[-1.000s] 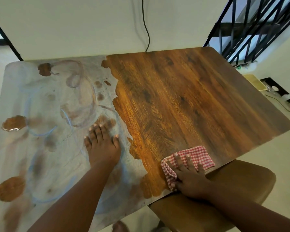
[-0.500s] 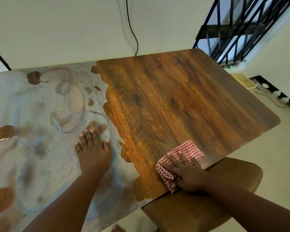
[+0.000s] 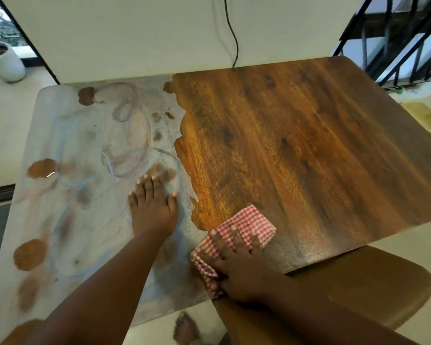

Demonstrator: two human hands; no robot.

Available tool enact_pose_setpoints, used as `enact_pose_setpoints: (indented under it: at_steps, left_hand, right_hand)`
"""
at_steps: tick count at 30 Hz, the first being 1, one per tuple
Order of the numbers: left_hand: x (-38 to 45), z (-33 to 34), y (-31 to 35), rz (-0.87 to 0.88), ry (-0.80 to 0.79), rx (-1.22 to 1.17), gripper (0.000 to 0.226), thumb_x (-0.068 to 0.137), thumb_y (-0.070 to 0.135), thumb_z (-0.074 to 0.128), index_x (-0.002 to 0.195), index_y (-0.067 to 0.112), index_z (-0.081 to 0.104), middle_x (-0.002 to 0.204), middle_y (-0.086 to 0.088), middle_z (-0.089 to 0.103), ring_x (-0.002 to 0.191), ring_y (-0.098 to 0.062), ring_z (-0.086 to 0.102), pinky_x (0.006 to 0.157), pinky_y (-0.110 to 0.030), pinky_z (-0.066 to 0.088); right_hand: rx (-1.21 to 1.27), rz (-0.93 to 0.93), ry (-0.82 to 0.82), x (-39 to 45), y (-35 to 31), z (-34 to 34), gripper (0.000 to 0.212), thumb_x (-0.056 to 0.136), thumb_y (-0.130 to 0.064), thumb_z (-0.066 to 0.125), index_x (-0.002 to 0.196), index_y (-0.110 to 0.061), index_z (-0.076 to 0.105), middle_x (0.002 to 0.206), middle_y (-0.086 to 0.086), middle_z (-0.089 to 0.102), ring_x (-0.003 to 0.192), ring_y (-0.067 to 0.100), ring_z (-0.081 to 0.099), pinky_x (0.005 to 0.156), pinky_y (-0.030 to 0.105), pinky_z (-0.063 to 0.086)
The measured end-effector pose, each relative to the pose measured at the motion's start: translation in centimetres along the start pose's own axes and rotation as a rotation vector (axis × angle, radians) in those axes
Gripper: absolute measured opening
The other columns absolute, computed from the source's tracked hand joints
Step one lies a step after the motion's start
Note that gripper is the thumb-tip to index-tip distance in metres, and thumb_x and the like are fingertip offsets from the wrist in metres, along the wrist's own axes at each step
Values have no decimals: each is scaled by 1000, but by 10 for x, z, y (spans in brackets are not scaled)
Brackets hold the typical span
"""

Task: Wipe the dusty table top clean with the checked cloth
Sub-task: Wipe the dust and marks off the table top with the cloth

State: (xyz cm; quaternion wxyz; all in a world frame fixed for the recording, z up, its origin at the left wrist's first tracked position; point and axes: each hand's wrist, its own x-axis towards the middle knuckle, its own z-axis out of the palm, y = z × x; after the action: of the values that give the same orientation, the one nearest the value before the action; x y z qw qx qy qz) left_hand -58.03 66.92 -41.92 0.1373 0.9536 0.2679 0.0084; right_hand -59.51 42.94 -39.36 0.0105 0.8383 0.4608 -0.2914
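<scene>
Leftward has slid the checked cloth (image 3: 237, 235) under the flat right hand (image 3: 241, 272); left hand (image 3: 153, 210) flat on dust.

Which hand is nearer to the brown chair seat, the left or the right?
Right. The right hand presses the checked cloth at the table edge beside the chair seat; the left hand lies flat farther away, on the dusty area.
</scene>
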Motion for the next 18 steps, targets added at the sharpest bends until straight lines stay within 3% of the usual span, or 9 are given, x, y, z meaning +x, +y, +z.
enact_pose_setpoints:
  at_steps: [6, 10, 15, 18]
  left_hand:
    - [1, 4, -2, -7, 20, -10, 66, 99, 48, 23, 153, 12, 12, 162, -9, 6, 148, -24, -4, 118, -44, -5]
    - [2, 5, -4, -10, 39, -14, 66, 99, 48, 23, 153, 11, 14, 161, -9, 8, 148, -24, -2, 118, -43, -5]
    - [3, 6, -5, -3, 43, -15, 66, 99, 49, 22, 153, 12, 15, 161, -9, 8, 148, -25, -2, 118, -44, -4]
    - [2, 5, -4, -4, 34, -21, 66, 99, 49, 22, 153, 11, 14, 161, -10, 7, 148, -25, -3, 118, -45, -4]
  right_hand:
    - [-8, 58, 0, -31, 37, 5, 61, 94, -58, 25, 123, -72, -27, 148, -12, -34, 132, 29, -38, 97, 57, -30]
    - [-24, 130, -52, -38, 64, -1, 61, 82, -72, 14, 123, -70, -31, 143, -14, -41, 133, 27, -39, 101, 57, -26]
    - [64, 187, 39, -5, 35, 1, 62, 84, -78, 15, 119, -68, -36, 136, -12, -50, 125, 31, -45, 96, 59, -29]
    - [13, 97, 73, 16, -3, 6, 61, 87, -75, 13, 121, -65, -37, 132, -11, -54, 120, 34, -50, 91, 61, -32]
